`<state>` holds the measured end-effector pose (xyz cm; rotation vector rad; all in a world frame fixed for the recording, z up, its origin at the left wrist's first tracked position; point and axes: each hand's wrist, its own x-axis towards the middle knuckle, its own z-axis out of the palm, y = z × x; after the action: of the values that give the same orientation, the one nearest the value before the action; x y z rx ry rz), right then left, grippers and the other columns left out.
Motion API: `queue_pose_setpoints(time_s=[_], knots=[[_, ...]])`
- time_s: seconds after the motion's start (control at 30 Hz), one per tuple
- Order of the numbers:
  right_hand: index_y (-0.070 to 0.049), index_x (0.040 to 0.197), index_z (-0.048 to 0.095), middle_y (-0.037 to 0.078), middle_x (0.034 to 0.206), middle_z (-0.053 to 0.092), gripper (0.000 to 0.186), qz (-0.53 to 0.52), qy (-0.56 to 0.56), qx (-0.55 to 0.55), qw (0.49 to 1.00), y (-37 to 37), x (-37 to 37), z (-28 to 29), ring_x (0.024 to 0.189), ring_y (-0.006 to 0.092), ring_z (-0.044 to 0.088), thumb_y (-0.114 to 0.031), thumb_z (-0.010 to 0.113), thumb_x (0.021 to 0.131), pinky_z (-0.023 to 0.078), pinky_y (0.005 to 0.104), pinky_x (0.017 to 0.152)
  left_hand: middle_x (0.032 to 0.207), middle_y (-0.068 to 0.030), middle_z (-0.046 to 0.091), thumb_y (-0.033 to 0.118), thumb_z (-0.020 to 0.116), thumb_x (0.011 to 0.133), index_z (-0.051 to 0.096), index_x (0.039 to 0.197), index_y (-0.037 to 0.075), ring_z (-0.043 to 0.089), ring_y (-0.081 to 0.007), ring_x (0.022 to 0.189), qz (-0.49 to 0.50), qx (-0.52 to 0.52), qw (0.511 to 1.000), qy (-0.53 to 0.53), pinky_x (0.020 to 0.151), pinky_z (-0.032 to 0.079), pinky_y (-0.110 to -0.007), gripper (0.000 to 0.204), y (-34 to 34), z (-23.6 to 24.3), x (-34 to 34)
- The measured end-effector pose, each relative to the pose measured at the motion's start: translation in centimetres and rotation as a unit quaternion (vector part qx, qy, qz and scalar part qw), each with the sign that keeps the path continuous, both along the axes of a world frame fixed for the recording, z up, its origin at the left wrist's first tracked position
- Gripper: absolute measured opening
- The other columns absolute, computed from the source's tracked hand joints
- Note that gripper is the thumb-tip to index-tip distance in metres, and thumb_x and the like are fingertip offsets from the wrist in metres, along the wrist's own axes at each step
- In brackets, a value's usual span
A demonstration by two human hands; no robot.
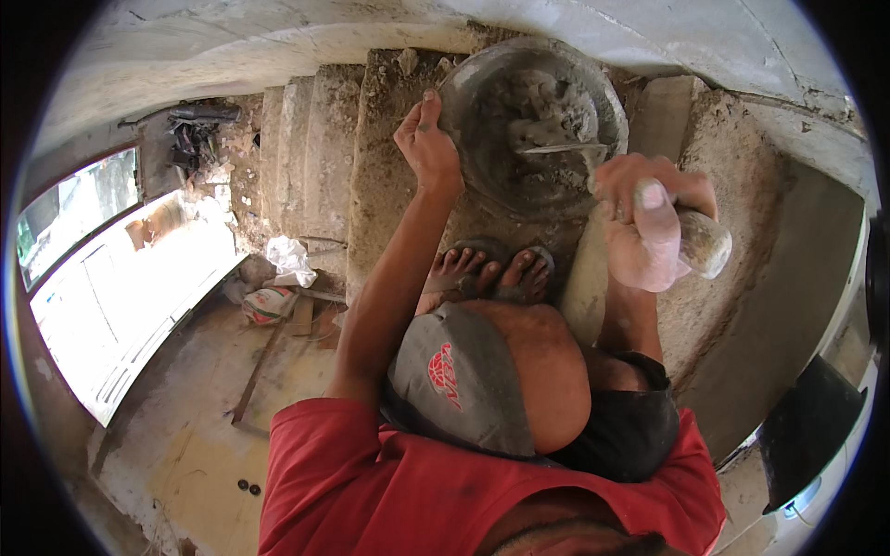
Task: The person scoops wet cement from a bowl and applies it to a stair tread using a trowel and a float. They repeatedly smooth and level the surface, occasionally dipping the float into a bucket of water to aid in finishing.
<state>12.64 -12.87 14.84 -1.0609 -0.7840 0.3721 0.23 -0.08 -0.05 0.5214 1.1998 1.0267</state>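
My left hand is closed on the left rim of a round tub on the step, which holds wet grey mortar. My right hand, closer to the camera, grips the wooden handle of a trowel, whose thin blade crosses the mortar. Below the tub are my sandalled feet, with my bent knee and grey shorts in front of them.
Dusty concrete stairs descend leftward along a wall. At left are a bright window, white bags, dark clutter and a lower floor. A black object stands at lower right.
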Motion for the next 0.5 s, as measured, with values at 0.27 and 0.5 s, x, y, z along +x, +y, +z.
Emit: queue_pose_setpoints(time_s=[0.27,0.5], knots=[[-0.005,0.069,0.056,0.003,0.059,0.058,0.033,-0.054,0.005,-0.193,0.980,8.8,0.2,-6.9,0.050,0.0106,0.055,-0.005,0.079,0.092,0.042,0.0303,0.045,0.069,0.0052,0.053,0.024,0.062,0.110,0.065,0.077,0.002,0.038,-0.0085,0.063,-0.006,0.020,1.000,-0.011,0.059,0.033,-0.033,0.039,0.0,0.1,0.1],[0.004,0.073,0.056,0.009,0.058,0.056,0.024,-0.100,0.016,-0.072,0.992,9.7,4.4,-3.3,0.046,0.0167,0.052,0.003,0.071,0.091,0.042,0.0355,0.043,0.067,0.0052,0.049,0.025,0.063,0.109,0.063,0.074,0.005,0.033,-0.0090,0.060,-0.019,0.009,1.000,-0.002,0.058,0.030,-0.034,0.041,0.0,-0.5,-0.3]])
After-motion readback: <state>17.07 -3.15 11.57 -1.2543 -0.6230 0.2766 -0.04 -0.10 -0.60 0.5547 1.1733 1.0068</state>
